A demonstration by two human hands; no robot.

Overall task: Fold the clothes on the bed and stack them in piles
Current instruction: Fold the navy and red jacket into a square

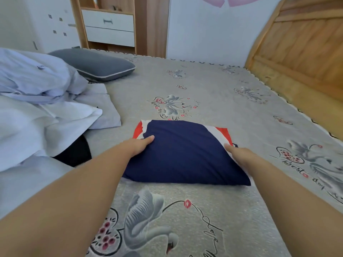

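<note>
The folded navy garment [185, 154] sits mid-bed [213, 86] between both hands: left hand [138, 145] grips its left edge, right hand [239, 154] holds the right edge, fingers tucked underneath.

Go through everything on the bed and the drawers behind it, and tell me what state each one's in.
Navy garment: folded, flat on the bed.
Left hand: grips the garment's left edge.
Right hand: grips its right edge.
Pale clothes: unfolded, heaped.
Grey garment: folded.
Grey pillow: lying flat.
Drawers: closed.
</note>
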